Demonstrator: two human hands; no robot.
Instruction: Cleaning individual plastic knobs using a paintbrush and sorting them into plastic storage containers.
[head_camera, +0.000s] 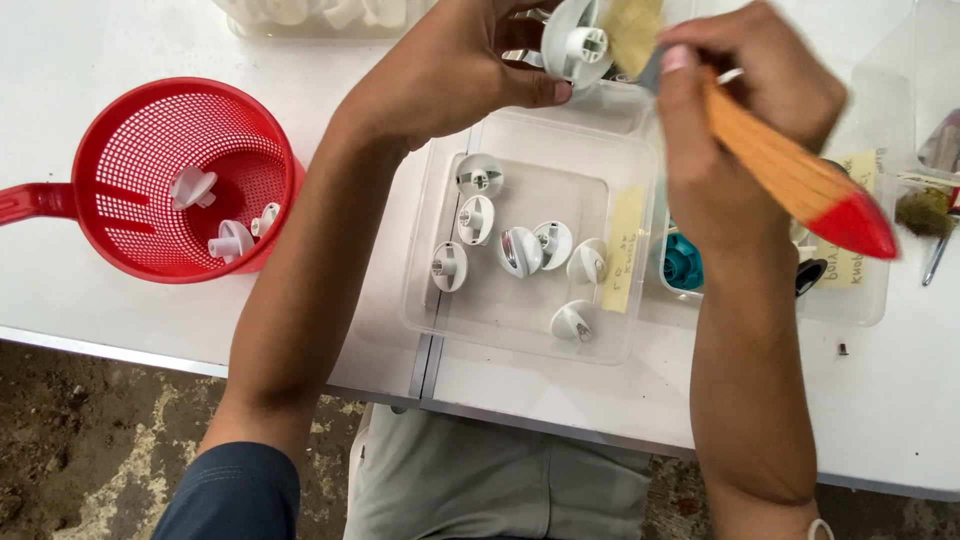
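White knob (578, 40), wooden brush (790, 170)

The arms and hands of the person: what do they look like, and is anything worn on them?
Both forearms are bare. The left arm has a dark blue sleeve at its upper part. The left hand and right hand wear no gloves.

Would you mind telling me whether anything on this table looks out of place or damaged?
Nothing stands out. The left hand holds a white knob while the right hand brushes it with a paintbrush. Other knobs lie loose in the clear tray and the red strainer.
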